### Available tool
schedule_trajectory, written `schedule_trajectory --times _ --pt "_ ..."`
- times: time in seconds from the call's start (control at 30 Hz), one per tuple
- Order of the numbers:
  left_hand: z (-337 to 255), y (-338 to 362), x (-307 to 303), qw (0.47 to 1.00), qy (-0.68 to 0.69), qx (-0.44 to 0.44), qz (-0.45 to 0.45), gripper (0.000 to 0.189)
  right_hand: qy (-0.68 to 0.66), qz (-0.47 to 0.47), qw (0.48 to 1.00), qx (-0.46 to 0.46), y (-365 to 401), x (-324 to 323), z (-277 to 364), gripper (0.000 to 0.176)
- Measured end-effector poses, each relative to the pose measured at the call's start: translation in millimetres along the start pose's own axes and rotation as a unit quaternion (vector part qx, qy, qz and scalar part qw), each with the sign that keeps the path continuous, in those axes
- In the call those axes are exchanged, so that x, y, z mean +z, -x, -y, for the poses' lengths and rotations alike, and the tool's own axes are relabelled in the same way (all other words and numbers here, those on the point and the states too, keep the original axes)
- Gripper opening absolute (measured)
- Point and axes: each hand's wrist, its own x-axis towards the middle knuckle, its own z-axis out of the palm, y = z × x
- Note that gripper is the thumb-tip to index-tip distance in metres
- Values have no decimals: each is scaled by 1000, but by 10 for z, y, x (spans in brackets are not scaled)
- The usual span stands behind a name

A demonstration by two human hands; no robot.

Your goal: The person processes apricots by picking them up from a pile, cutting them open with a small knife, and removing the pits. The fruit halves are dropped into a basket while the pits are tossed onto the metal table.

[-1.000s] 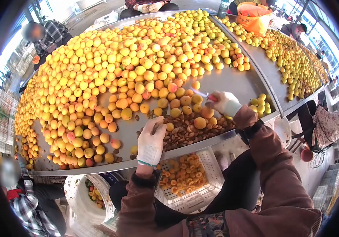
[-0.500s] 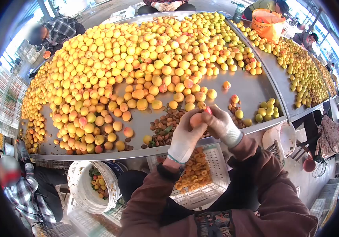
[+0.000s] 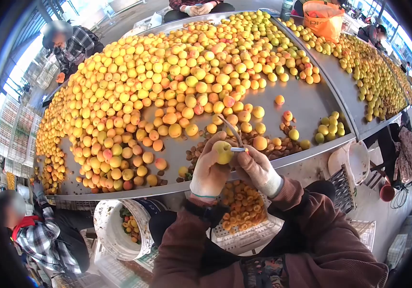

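Observation:
My left hand [image 3: 210, 170], in a white work glove, closes round a yellow apricot [image 3: 222, 151] just above the table's near edge. In my gloved right hand [image 3: 259, 173] is a thin, curved metal tool [image 3: 232, 128]; a short silvery end [image 3: 238, 150] touches or nearly touches the apricot. My fingers hide part of the tool. Beyond my hands, brown apricot pits [image 3: 282, 152] lie heaped on the table. Below them stands a white perforated crate [image 3: 274, 225] holding pitted, open apricots [image 3: 243, 205].
A big pile of apricots [image 3: 158, 72] covers much of the metal table [image 3: 306, 108]. Greenish apricots [image 3: 329, 127] sit at the right. A white bucket [image 3: 107, 228] with fruit and leaves stands lower left. An orange bag [image 3: 323, 21] rests at the back. Other people work around the table.
My hands have come slightly lower and turned. The yellow apricot and the curved tool now show clearly; before, a pinkish apricot was in my left hand. The view has shifted a little.

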Motion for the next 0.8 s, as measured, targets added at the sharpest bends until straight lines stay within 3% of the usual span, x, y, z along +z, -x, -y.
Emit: schedule_trajectory --times 0.1,0.17,0.3,0.63,0.8 --pt "-34 -1 -13 1000 -20 -9 17 52 -26 -14 1000 10 -2 -20 -30 36" --pt "-33 -10 -24 999 -29 -11 16 54 46 -6 999 3 -7 -74 -110 35" --pt "-17 -21 -6 999 -47 -1 14 57 54 -7 998 27 12 -46 -82 34" --pt "-16 4 -34 990 -140 9 -26 57 143 -73 986 -42 -19 96 -200 36" --pt "-83 -2 43 942 -321 22 -101 61 121 -92 988 -16 -131 163 -437 41"
